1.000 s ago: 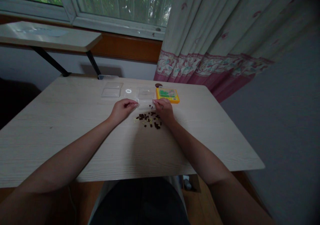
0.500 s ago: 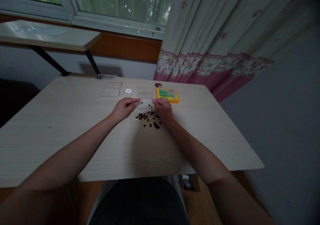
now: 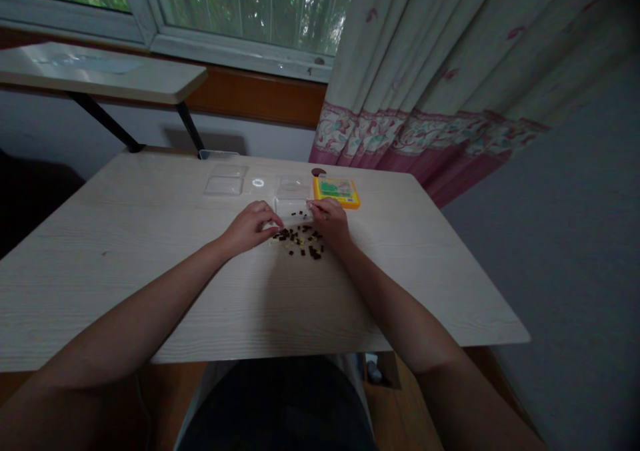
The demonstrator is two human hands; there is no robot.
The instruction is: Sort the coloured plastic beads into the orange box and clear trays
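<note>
A pile of small dark brown pieces (image 3: pixel 313 251) mixed with pale yellowish bits lies on the table. My left hand (image 3: pixel 250 229) reaches to the pile's left edge, thumb and fingertips close together; whatever is between them is too small to make out. Just behind the pile is a clear plastic tray (image 3: pixel 285 206) with a few dark pieces in it. My right hand (image 3: pixel 332 223) is closed at the tray's right edge, thumb and index finger pinching it. Touching distance behind that hand sits a yellow box (image 3: pixel 353 197) with a green picture on top.
Another clear plastic tray (image 3: pixel 225 185) and a clear lid-like piece (image 3: pixel 294 185) lie farther back on the pale table (image 3: pixel 200 311). A brown round disc (image 3: pixel 319 171) is behind the yellow box. A raised shelf (image 3: pixel 150 81) stands at the back left; a curtain (image 3: pixel 400 131) hangs behind.
My left hand has left the tray's left edge and come down toward me to the pile. My right hand stays at the tray's right edge. The view has shifted slightly.
</note>
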